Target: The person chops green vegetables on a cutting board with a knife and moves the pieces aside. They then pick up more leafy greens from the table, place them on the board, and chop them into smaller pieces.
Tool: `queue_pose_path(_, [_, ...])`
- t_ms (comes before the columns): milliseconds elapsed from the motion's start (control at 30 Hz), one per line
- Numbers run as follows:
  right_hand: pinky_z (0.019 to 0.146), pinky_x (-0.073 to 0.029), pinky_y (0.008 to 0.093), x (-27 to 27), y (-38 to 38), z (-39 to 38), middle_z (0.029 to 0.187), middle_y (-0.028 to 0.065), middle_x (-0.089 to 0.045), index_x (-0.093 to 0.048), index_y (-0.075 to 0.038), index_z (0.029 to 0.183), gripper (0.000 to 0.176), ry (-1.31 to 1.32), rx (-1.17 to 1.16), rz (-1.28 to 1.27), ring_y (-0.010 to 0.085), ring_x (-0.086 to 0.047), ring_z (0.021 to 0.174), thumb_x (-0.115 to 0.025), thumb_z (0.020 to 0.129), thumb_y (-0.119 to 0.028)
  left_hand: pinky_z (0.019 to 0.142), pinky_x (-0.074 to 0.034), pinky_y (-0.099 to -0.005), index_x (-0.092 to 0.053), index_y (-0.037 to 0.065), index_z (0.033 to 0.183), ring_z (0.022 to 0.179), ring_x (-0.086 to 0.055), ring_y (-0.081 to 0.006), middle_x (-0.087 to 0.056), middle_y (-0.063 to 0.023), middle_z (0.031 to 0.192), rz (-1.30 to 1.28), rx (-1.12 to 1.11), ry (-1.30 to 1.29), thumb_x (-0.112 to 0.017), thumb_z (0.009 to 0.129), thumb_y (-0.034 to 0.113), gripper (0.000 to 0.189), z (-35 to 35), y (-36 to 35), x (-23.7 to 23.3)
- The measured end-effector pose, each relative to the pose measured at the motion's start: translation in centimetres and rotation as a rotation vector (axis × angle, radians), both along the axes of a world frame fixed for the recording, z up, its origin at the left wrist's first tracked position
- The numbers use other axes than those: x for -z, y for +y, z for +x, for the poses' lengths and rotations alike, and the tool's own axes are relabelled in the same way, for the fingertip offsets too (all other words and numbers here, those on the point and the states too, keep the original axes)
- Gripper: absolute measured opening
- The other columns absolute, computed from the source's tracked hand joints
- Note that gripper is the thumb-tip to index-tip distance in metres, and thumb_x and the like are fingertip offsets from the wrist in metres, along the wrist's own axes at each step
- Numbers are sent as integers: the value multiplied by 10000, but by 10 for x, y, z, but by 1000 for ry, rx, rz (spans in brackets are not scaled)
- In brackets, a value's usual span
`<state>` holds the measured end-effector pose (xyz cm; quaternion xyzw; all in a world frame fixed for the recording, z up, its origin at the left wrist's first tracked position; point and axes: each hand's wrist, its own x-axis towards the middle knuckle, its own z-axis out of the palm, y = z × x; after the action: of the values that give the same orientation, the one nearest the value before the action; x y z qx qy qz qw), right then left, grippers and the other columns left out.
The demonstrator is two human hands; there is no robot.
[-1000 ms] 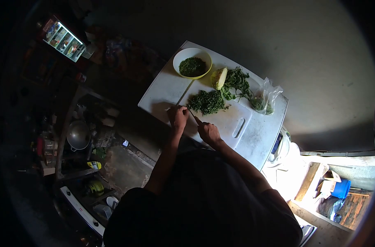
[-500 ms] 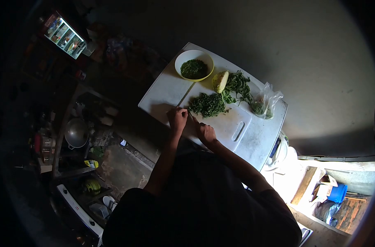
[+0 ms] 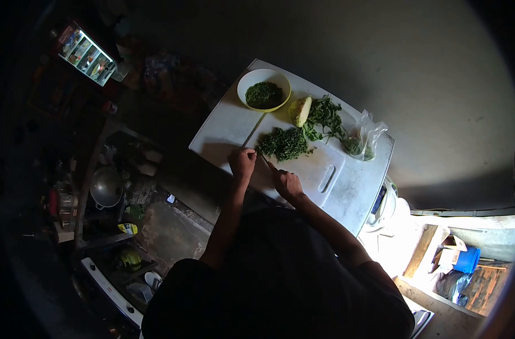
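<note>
Green chopped herbs [image 3: 283, 143], likely soft and loose, need bunching from above. Right hand [image 3: 287, 183] wraps the knife [image 3: 266, 162]; left hand [image 3: 242, 161] curls, hold unclear.

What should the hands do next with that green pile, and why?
Probably gather the chopped greens toward what looks like a knife in the right hand, because the pile lies just beyond both hands, with the left hand beside it on the cutting board.
</note>
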<state>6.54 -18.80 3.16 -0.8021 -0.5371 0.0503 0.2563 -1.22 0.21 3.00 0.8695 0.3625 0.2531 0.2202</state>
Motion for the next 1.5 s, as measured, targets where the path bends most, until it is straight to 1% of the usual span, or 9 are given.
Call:
queue_pose_path(67, [536, -509, 469, 20, 0, 3, 689, 145, -642, -477, -103, 1428, 547, -73, 6, 77, 343, -641, 608, -534, 884, -101, 703, -492, -446, -737, 158, 810, 737, -658, -330, -691, -90, 741, 34, -13, 48, -725, 804, 245, 88, 0, -3, -1])
queue_pose_path(267, [538, -510, 483, -21, 0, -1, 704, 161, -653, -465, -122, 1432, 541, 102, -11, 34, 360, -637, 608, -546, 898, -123, 676, -488, -458, -703, 133, 831, 753, -646, -339, -678, -105, 753, 261, 20, 35, -705, 801, 203, 77, 4, -8, 7])
queue_pose_path(700, [537, -515, 503, -17, -1, -8, 689, 175, -645, -420, -118, 1455, 566, 64, -41, 20, 379, -635, 595, -556, 907, -142, 723, -470, -466, -753, 157, 835, 779, -632, -348, -679, -123, 737, 47, -32, 71, -705, 794, 239, 103, 0, -6, 6])
queue_pose_path(900, [567, -505, 517, 1, 10, -9, 801, 195, -653, -414, -114, 1462, 533, 66, -20, -12, 394, -632, 627, -466, 932, -111, 704, -498, -453, -748, 145, 832, 769, -649, -355, -684, -129, 742, -10, -39, -7, -709, 808, 246, 111, 0, -2, 17])
queue_pose_path(967, [683, -507, 538, 23, 17, -3, 858, 160, -658, -510, -137, 1374, 479, 255, 27, -19, 414, -636, 699, -487, 896, -143, 702, -508, -446, -746, 138, 832, 760, -655, -354, -689, -128, 751, -63, -37, -41, -715, 805, 238, 109, 1, 0, 14])
queue_pose_path(1100, [694, -504, 537, 23, 9, -5, 849, 172, -647, -624, -102, 1143, 290, 133, -6, 7, 439, -626, 708, -476, 902, -164, 696, -526, -426, -744, 121, 834, 753, -668, -344, -701, -124, 780, -31, -1, -44, -727, 790, 211, 101, -1, -2, 2])
queue_pose_path(1167, [621, -499, 529, -9, 2, -10, 862, 200, -659, -406, -167, 1483, 594, 135, -21, -63, 405, -633, 696, -449, 893, -109, 697, -528, -423, -745, 118, 836, 757, -671, -340, -704, -124, 785, -25, 4, -35, -728, 787, 206, 102, -3, -2, 1])
queue_pose_path(1267, [604, -509, 516, 27, -1, -4, 828, 193, -660, -427, -153, 1468, 594, 147, 29, -7, 390, -642, 677, -472, 880, -91, 708, -528, -425, -749, 119, 847, 771, -670, -344, -705, -126, 798, -57, 52, -41, -723, 792, 215, 114, -4, 0, 2])
queue_pose_path(1500, [577, -524, 497, 35, 6, 1, 749, 172, -657, -428, -140, 1464, 619, 49, 35, 61, 372, -648, 628, -516, 855, -73, 738, -523, -433, -747, 114, 870, 827, -665, -338, -708, -126, 837, -103, 29, -14, -729, 796, 235, 143, -4, 3, 12])
